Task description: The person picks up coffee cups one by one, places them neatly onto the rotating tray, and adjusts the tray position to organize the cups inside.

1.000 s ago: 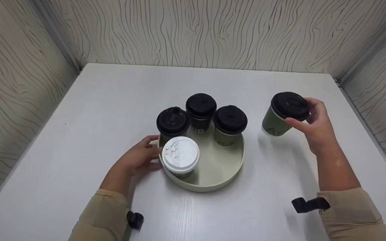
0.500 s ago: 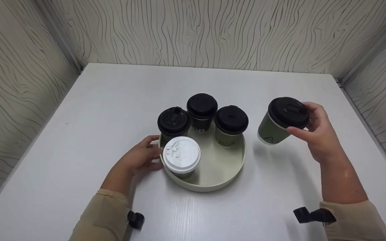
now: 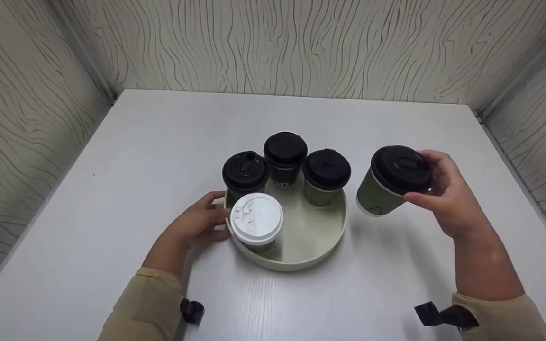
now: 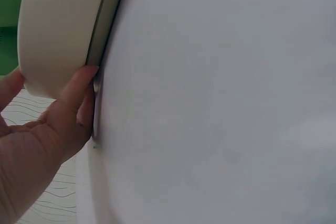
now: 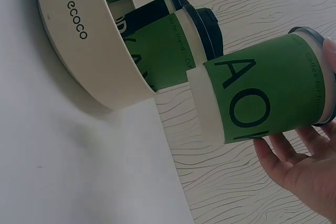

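Observation:
A green paper coffee cup [image 3: 381, 195] with a black lid hangs tilted above the table, right of the round tray. My right hand [image 3: 448, 199] grips it near the lid; the right wrist view shows the fingers under the cup [image 5: 268, 85]. My left hand [image 3: 199, 220] holds the left rim of the cream tray [image 3: 292, 266]; in the left wrist view thumb and fingers pinch the tray wall [image 4: 58, 35]. Within the tray stand a white-lidded cup [image 3: 257, 219] at the front left and black-lidded cups at the left [image 3: 245, 171], back [image 3: 285, 150] and right [image 3: 326, 170].
The tray rests on a white table [image 3: 159, 137]. Patterned panels [image 3: 273, 47] rise behind it and at both sides. A small black device [image 3: 191, 311] sits at the left cuff, another [image 3: 443, 315] at the right cuff. The tray's front right part shows bare floor.
My right hand has brought the green coffee cup lower, nearer and leftward, closer to the tray. The left hand, the tray and its cups stay practically in place.

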{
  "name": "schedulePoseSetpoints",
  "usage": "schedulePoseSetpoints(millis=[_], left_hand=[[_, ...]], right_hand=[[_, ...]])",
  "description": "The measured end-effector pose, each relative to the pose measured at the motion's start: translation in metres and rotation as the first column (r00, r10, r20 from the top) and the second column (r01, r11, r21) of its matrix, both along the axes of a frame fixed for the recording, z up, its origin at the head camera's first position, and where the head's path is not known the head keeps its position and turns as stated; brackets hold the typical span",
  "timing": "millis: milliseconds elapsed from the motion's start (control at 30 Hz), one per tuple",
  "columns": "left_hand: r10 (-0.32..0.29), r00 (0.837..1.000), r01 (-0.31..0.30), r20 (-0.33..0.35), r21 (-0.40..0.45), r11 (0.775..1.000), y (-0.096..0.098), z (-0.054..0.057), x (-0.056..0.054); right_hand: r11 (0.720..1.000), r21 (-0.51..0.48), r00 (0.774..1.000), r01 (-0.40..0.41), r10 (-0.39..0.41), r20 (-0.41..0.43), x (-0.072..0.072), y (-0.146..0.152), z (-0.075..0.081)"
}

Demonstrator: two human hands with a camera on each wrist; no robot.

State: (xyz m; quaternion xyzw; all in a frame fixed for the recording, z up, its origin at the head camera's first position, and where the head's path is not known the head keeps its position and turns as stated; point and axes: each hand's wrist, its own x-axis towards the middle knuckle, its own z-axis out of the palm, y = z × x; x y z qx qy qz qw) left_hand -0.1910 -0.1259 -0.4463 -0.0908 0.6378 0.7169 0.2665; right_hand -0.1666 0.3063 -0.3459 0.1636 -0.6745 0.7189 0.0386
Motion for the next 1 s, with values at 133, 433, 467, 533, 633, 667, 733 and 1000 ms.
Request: schedulePoseSetpoints(millis=[133, 433, 467, 533, 633, 667, 733, 1000], left_hand=[[0.004, 1.000, -0.004, -0.003, 0.006, 1.000, 0.001, -0.001, 0.000], [0.007, 1.000, -0.007, -0.005, -0.004, 1.000, 0.001, 0.001, 0.001], [0.004, 1.000, -0.004, -0.007, -0.001, 1.000, 0.001, 0.001, 0.001], [-0.003, 1.000, 0.003, -0.011, -0.001, 1.000, 0.001, 0.001, 0.001], [-0.009, 1.000, 0.009, -0.016, -0.005, 1.000, 0.000, 0.001, 0.001], [-0.011, 1.000, 0.010, -0.019, -0.006, 1.000, 0.000, 0.000, 0.001], [-0.013, 1.000, 0.013, -0.024, -0.005, 1.000, 0.000, 0.000, 0.001], [-0.013, 1.000, 0.013, -0.025, 0.032, 0.999, 0.000, -0.001, 0.001]], right_hand=[[0.999, -0.026, 0.998, -0.045, 0.044, -0.035, 0.003, -0.003, -0.002], [0.986, -0.066, 0.984, -0.156, 0.149, -0.100, 0.009, -0.017, -0.008], [0.985, -0.063, 0.984, -0.158, 0.151, -0.099, 0.010, -0.018, -0.009], [0.987, -0.050, 0.985, -0.152, 0.147, -0.087, 0.012, -0.022, -0.009], [0.990, -0.009, 0.989, -0.139, 0.138, -0.058, 0.015, -0.028, -0.009], [0.991, 0.006, 0.990, -0.134, 0.134, -0.048, 0.016, -0.030, -0.010], [0.991, 0.030, 0.991, -0.130, 0.132, -0.039, 0.018, -0.034, -0.011], [0.986, 0.026, 0.981, -0.166, 0.168, -0.095, 0.019, -0.050, -0.018]])
